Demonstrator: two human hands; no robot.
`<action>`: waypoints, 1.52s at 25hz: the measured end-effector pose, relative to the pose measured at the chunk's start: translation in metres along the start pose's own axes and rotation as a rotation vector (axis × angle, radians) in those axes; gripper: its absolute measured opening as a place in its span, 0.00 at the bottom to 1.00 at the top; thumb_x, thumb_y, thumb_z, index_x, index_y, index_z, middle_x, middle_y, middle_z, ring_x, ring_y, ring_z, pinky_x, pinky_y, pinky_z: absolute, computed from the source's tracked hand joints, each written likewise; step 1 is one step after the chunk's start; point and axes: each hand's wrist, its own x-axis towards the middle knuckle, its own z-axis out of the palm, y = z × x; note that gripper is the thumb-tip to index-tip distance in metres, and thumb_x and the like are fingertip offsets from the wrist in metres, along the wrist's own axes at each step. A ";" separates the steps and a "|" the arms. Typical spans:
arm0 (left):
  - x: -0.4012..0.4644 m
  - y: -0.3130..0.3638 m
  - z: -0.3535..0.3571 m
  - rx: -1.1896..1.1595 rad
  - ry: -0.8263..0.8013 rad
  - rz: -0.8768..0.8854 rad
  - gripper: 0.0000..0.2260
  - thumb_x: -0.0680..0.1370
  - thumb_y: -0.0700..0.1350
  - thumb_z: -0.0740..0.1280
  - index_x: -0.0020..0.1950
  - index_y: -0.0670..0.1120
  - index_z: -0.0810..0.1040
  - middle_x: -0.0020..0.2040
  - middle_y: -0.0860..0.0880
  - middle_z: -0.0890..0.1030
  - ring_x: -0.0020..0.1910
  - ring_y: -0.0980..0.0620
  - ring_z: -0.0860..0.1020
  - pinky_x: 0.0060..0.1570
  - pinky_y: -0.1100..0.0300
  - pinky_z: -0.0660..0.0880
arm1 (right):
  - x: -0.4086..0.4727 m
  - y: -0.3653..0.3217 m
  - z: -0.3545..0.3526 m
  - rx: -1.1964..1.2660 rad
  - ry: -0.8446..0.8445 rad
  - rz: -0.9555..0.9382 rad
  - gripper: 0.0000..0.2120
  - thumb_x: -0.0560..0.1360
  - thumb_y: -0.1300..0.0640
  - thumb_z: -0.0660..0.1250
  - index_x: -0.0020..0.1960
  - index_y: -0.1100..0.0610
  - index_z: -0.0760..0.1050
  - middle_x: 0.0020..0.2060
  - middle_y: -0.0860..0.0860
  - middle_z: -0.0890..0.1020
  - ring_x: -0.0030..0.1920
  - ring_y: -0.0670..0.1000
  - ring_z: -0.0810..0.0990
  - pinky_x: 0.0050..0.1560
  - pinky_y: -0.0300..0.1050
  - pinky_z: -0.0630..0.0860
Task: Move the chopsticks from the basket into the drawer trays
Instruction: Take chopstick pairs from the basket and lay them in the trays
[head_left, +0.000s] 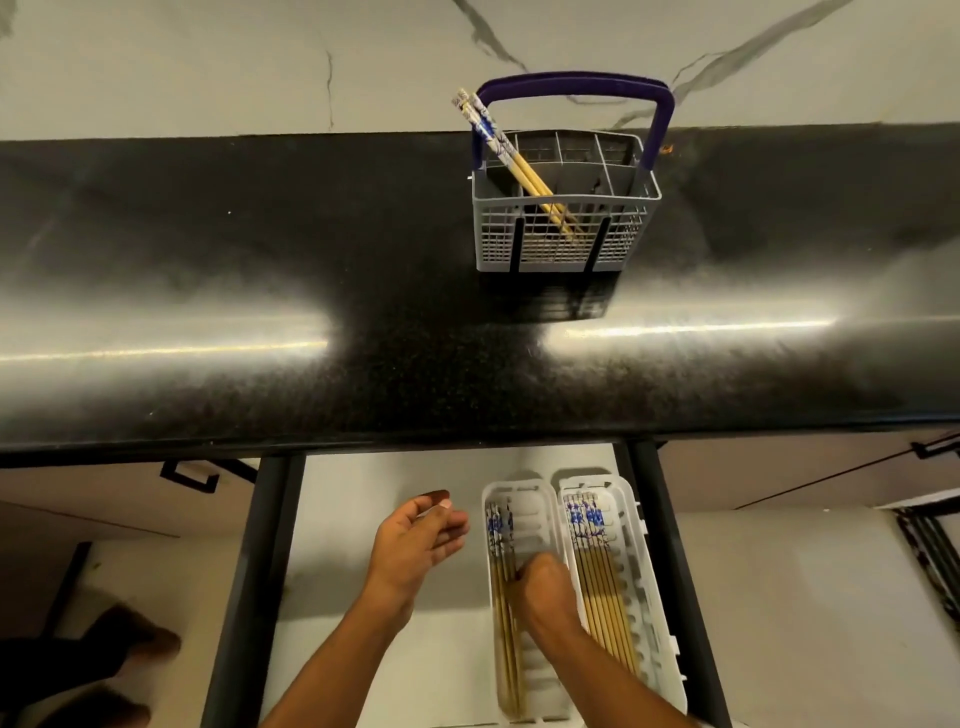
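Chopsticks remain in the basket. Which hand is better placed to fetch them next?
Left, probably. The left hand hovers open and empty above the drawer, while the right hand is down in the left tray among chopsticks. The basket sits up-right on the counter.

Home kitchen, black countertop (208, 270), cutlery basket (563, 228), open drawer (395, 478)

Your right hand (543, 579) rests curled on the chopsticks (501, 561) in the left tray (535, 525). Your left hand (415, 540) hovers relaxed beside it. Two chopsticks lean in the basket (566, 228).
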 end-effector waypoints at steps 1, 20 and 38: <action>0.002 -0.001 0.000 -0.002 0.003 -0.004 0.09 0.81 0.43 0.65 0.60 0.42 0.78 0.49 0.41 0.86 0.48 0.45 0.86 0.46 0.57 0.83 | 0.000 0.003 0.001 -0.007 0.005 -0.014 0.16 0.80 0.67 0.55 0.36 0.54 0.67 0.31 0.48 0.69 0.29 0.44 0.67 0.20 0.31 0.66; -0.005 0.111 -0.008 -0.064 0.013 0.498 0.08 0.81 0.37 0.62 0.53 0.40 0.81 0.42 0.38 0.86 0.42 0.41 0.86 0.41 0.54 0.84 | -0.053 -0.046 -0.080 0.093 0.013 -0.193 0.03 0.79 0.54 0.65 0.47 0.50 0.77 0.41 0.44 0.81 0.43 0.43 0.81 0.56 0.36 0.78; 0.041 0.323 0.132 0.203 0.324 0.634 0.05 0.77 0.47 0.70 0.42 0.52 0.81 0.40 0.50 0.84 0.44 0.50 0.84 0.53 0.49 0.82 | -0.027 -0.206 -0.322 0.284 0.692 -0.958 0.05 0.78 0.54 0.68 0.51 0.52 0.81 0.41 0.46 0.82 0.39 0.43 0.80 0.41 0.37 0.78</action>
